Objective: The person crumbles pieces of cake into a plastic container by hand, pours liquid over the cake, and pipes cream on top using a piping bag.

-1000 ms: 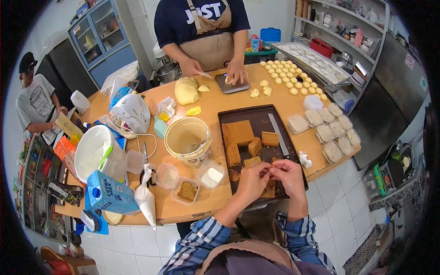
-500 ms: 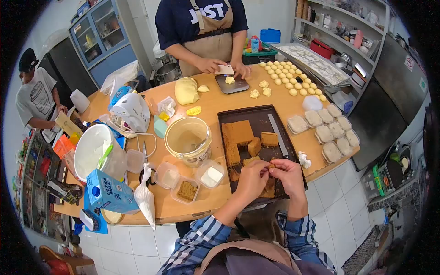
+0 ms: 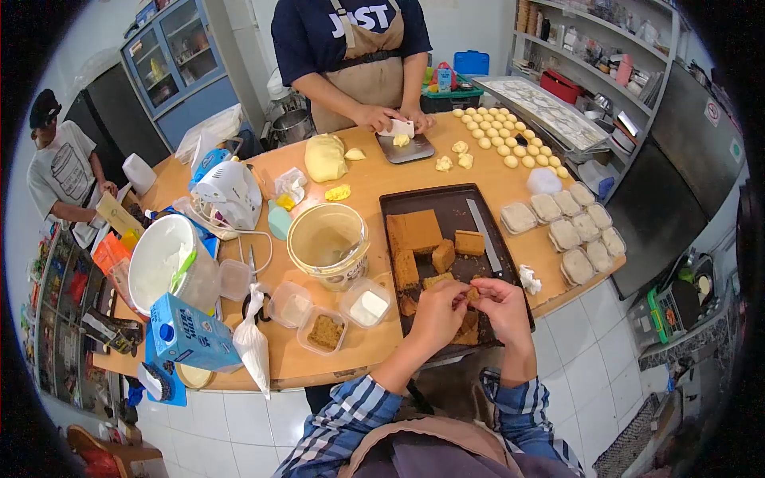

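Note:
Over the near end of a dark baking tray (image 3: 390, 193), my left hand (image 3: 441, 309) and my right hand (image 3: 502, 307) meet at the fingertips. Pinched between them is a small brown cake piece (image 3: 473, 294), partly hidden by the fingers. A large brown cake block (image 3: 417, 231) and several smaller cut pieces lie on the tray, some under my hands. A long metal knife (image 3: 484, 235) rests along the tray's right side. Left of the tray stand an open tub of cake crumbs (image 3: 325, 331) and a tub with white cream (image 3: 369, 307).
Across the table a co-worker (image 3: 351, 64) handles dough on a scale (image 3: 405, 148). Dough balls (image 3: 510, 139) and lidded tubs (image 3: 564, 231) stand at right. A bucket (image 3: 327, 239), milk carton (image 3: 194, 333) and piping bag (image 3: 253, 342) are at left. Another person (image 3: 64, 167) is far left.
My fingertips have parted slightly, and the small cake piece now shows between them. The co-worker's hands have moved off the dough, and a white scraper is now held beside it at the scale.

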A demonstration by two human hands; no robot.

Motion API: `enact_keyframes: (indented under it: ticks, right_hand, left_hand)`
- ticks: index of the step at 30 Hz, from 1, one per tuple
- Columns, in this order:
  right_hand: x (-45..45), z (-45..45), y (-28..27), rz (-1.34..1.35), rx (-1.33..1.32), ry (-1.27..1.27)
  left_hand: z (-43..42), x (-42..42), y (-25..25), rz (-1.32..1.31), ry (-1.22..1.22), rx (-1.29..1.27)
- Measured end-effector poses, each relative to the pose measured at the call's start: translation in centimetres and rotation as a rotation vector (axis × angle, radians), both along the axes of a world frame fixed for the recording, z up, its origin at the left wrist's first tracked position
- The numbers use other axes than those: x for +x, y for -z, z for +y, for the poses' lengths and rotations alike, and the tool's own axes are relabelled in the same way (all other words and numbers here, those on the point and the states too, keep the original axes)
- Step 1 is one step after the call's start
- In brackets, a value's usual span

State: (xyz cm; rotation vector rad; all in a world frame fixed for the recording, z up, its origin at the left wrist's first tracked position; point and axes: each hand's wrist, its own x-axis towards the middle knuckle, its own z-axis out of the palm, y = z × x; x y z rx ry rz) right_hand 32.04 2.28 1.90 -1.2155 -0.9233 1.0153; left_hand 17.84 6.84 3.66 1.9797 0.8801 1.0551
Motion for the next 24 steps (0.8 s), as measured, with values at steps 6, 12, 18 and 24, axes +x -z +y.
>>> enact_keyframes:
  ticks: [6, 12, 18, 24]
  right_hand:
    - [-0.4, -0.2, -0.6, 0.062, -0.020, 0.023]
    - [-0.1, -0.3, -0.5, 0.015, -0.032, -0.002]
    - [-0.3, -0.3, -0.7, 0.003, -0.027, -0.022]
    - [-0.7, -0.2, -0.9, -0.044, -0.043, -0.021]
  left_hand:
    - [0.1, -0.1, 0.0, 0.004, 0.006, -0.018]
    - [0.2, -0.4, -0.2, -0.026, 0.034, -0.123]
    - [0.2, -0.9, -0.5, -0.013, 0.054, -0.155]
    - [-0.1, -1.3, -0.6, -0.027, 0.081, -0.159]
